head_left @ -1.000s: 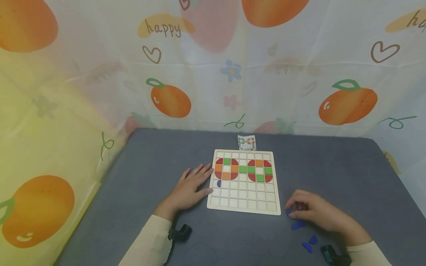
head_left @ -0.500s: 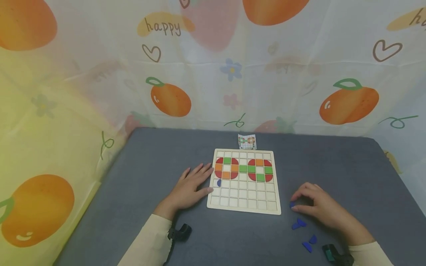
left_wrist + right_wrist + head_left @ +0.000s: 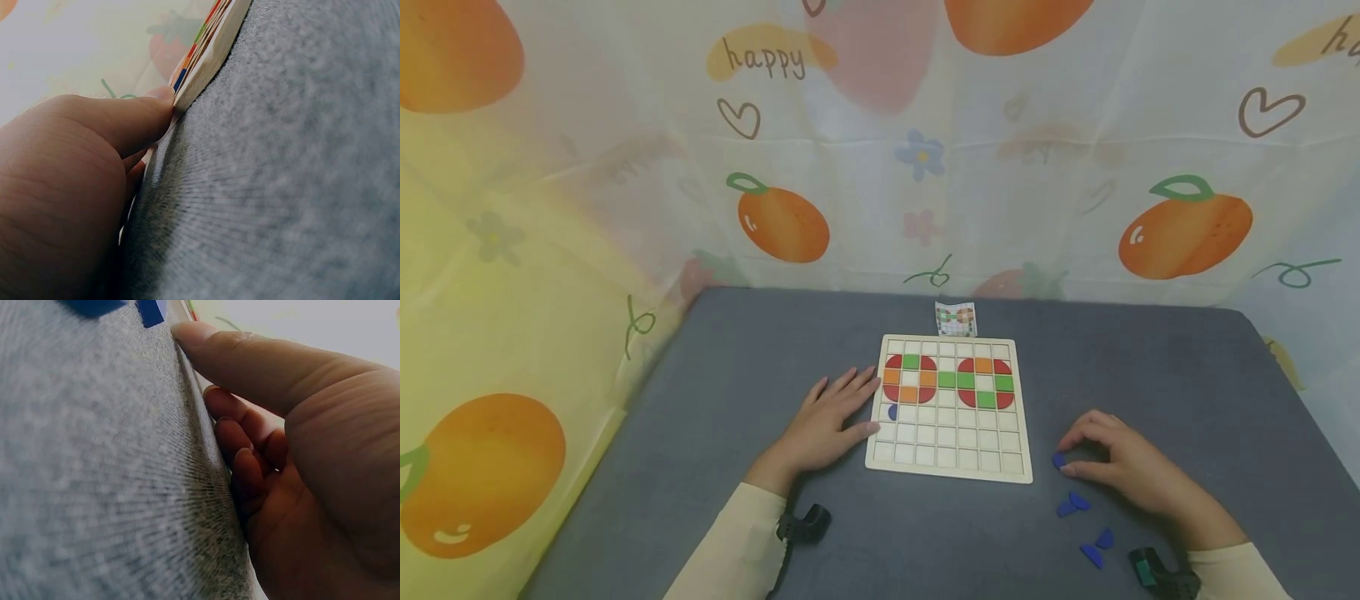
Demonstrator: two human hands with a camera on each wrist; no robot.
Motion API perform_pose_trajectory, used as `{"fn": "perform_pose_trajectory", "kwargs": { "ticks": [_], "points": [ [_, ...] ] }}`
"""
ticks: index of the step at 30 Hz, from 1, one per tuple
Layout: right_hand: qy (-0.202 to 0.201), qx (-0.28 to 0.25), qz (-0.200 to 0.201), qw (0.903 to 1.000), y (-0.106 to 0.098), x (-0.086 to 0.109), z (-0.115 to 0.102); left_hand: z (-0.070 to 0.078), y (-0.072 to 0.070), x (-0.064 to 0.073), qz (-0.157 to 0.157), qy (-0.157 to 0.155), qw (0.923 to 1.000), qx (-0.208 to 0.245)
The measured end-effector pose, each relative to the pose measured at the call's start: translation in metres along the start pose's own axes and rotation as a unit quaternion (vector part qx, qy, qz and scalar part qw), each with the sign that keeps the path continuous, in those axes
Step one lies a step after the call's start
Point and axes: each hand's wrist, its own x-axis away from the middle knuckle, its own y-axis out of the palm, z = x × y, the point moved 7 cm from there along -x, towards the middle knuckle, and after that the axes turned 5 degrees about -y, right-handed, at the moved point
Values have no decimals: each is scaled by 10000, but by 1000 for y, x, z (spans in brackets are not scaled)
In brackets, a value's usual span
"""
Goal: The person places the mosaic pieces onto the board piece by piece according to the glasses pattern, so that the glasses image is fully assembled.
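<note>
A square wooden grid board (image 3: 927,458) lies on the table, with red, orange and green tiles in two ring shapes. One blue half-round tile (image 3: 892,412) sits in a left-hand cell below them. My left hand (image 3: 827,425) rests flat with fingers spread, its fingertips and thumb against the board's left edge. In the left wrist view the thumb (image 3: 140,119) meets that edge. Right of the board, my right hand (image 3: 1120,458) pinches a small blue tile (image 3: 1058,460) between thumb and forefinger, low at the tabletop. Its other fingers (image 3: 234,434) curl under in the right wrist view.
Several loose blue half-round tiles (image 3: 1092,556) lie in two small groups near the right hand. A small printed pattern card (image 3: 956,318) stands behind the board. Fruit-patterned cloth (image 3: 865,167) hangs behind the grey table (image 3: 775,325).
My right hand has drawn slightly away from the board and up the table, bringing the blue tile out from the spot by the board's lower right corner. The left hand keeps its place.
</note>
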Motion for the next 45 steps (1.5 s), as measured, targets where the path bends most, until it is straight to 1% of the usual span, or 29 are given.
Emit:
{"fn": "perform_pose_trajectory", "kwargs": {
  "ticks": [4,8,13,18,22,36,45],
  "points": [
    [-92,-31,106,9999,1,0,-2,0,0,0,-1,7,10000,-29],
    [-221,50,331,9992,2,-1,-3,-2,-1,1,3,14,10000,-40],
    [-149,235,529,9982,4,-3,-2,-2,-2,1,3,29,10000,-14],
    [79,360,572,9977,3,-3,0,-2,-1,1,9,7,10000,-49],
    [164,369,620,9973,2,-3,0,-3,0,0,17,-1,9999,-105],
    [219,313,749,9965,-1,-5,-5,-2,-1,1,23,-8,10000,-53],
    [154,427,850,9953,-4,-8,-15,-2,0,1,37,26,10000,-17]
  ]
}}
